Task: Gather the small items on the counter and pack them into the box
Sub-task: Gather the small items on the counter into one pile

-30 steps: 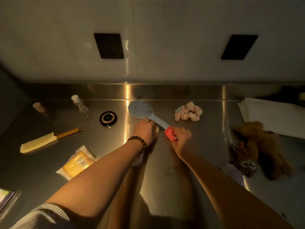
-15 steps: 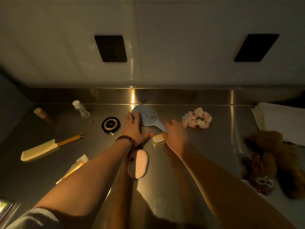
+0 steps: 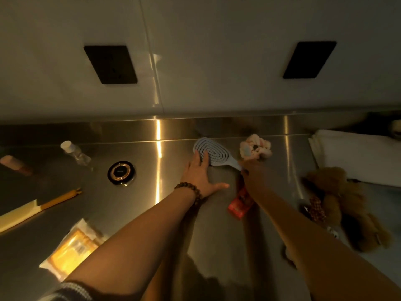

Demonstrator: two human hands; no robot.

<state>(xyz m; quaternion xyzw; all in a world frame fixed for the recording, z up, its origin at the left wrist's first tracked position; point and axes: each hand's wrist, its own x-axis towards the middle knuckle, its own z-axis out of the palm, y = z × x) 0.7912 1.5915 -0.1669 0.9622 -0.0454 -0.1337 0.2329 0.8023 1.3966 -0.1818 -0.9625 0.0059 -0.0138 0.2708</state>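
Our left hand (image 3: 200,174) lay flat and open, fingertips on the hairbrush (image 3: 213,154); right hand (image 3: 252,174) gripped its handle, scrunchie (image 3: 255,146) just beside.

Right forearm hides part of the red packet (image 3: 238,206); comb (image 3: 20,213) cut off at left edge

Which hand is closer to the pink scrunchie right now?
Right. The right hand is just below the pink scrunchie, nearly touching it; the left hand lies further left, fingers on the blue hairbrush.
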